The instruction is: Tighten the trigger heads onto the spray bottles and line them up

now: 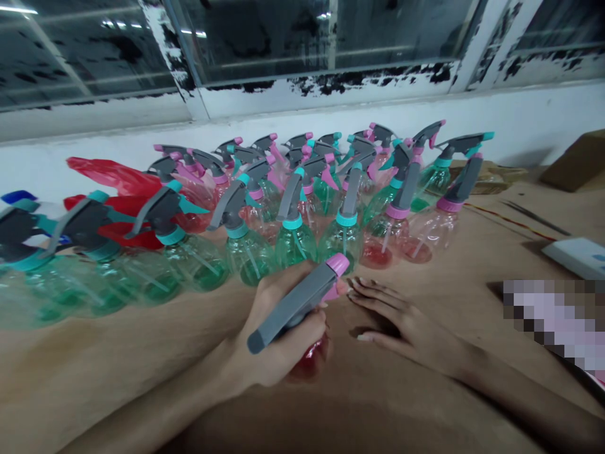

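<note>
Gripping a spray bottle [295, 309] with a pink nozzle and a grey trigger head, a person's left hand [278, 328] has its fingers clamped around the bottle just below the head, above a body that shows red. The bottle is at the near middle of the surface [142, 378], in front of the rows. The right hand [401, 318] reaches in palm down, fingers extended and slightly apart, their tips just beside the pink nozzle; whether they touch it cannot be told. Beyond stand crowded rows of spray bottles [295, 243], clear green and pink, with teal or pink collars, backed by a white wall and windows [321, 47]. Red plastic [118, 180] lies among those at left; at right are a white box [576, 255] and a brown box [576, 164].
</note>
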{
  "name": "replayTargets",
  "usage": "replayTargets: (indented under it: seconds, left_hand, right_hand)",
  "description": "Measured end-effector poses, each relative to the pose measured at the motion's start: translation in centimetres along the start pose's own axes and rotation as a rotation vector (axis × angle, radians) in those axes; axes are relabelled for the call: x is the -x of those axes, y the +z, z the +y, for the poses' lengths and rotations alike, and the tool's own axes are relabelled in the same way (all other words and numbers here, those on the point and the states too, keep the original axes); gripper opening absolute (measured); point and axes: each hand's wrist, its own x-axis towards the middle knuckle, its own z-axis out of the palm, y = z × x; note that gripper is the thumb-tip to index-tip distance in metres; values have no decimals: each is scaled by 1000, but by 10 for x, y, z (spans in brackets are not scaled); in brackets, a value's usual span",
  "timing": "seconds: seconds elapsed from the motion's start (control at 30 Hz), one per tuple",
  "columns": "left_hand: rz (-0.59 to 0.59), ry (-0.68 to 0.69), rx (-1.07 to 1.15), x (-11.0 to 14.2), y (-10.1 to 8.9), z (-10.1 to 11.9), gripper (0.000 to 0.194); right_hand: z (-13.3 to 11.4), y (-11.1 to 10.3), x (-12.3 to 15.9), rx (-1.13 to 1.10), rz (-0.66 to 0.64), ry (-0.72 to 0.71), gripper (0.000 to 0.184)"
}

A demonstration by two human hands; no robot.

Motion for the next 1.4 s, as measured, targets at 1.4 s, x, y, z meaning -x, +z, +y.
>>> replayTargets:
  seconds: [1.4]
  left_hand:
    - [7, 0, -134, 2, 4, -3, 13]
  right_hand:
    - [-3, -3, -2, -10, -17, 14, 55]
